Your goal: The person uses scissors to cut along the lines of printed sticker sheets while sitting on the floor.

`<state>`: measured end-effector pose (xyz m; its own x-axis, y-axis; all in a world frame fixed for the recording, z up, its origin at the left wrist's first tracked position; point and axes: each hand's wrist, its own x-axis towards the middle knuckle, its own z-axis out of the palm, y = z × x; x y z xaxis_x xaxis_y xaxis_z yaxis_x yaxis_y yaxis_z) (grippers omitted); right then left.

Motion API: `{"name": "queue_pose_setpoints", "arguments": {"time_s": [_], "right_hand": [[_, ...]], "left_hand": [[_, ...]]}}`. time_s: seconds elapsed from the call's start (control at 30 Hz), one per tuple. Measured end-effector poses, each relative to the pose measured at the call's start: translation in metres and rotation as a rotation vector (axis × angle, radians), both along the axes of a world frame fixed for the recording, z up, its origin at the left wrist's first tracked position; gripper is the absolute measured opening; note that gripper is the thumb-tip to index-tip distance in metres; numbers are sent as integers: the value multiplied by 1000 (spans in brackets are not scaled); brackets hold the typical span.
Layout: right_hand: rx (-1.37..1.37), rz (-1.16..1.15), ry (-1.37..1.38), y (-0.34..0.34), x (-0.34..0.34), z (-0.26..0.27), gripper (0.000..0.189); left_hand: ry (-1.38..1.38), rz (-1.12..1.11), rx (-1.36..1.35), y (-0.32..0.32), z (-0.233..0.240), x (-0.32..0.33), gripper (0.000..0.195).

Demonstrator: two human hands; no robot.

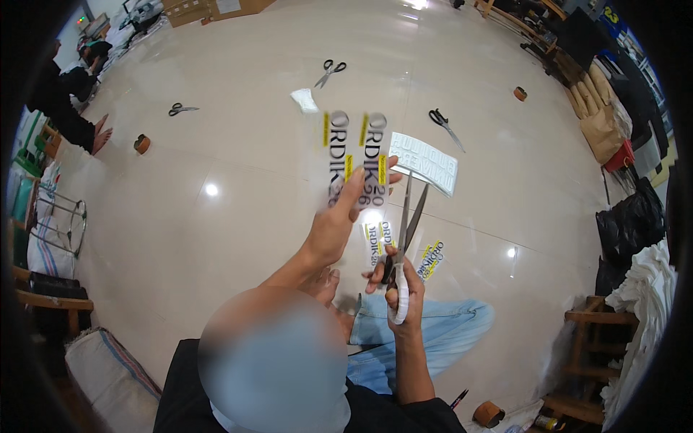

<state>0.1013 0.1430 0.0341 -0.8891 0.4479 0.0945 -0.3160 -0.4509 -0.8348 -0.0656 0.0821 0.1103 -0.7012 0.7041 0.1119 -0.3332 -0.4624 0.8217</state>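
Observation:
My left hand (341, 216) holds up a clear plastic sheet (360, 162) printed with two rows of black lettering and yellow bars. In my right hand (403, 287) is a pair of scissors (407, 233) with one handle wrapped in white; its blades are parted and point away from me, to the right of the sheet. Below the blades, similar printed clear pieces (373, 246) lie on the floor, with another tilted piece (432, 260) to their right. A stack of white sheets with raised letters (425, 162) lies beyond the scissor tips.
Three more pairs of scissors (330, 73) (183, 109) (446, 129) lie on the tiled floor, near a small white bundle (305, 100). Brown tape rolls (142, 144) are scattered around. A person (65, 103) stands at the upper left. White material (644, 292) is piled at right.

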Motion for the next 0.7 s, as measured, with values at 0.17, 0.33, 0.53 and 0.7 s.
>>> {"name": "queue_pose_setpoints", "arguments": {"time_s": [0.17,0.33,0.53,0.7], "right_hand": [[-172,75,-120,-16,11,-11,76],[-104,98,-102,-15,11,-3,75],[-42,53,-134,-14,7,5,77],[-24,41,-141,-14,7,4,68]], "left_hand": [[-42,58,18,-5,2,3,51],[-34,19,7,-8,20,9,54],[19,55,-66,-8,30,17,53],[12,56,-73,-8,27,20,53]]}}
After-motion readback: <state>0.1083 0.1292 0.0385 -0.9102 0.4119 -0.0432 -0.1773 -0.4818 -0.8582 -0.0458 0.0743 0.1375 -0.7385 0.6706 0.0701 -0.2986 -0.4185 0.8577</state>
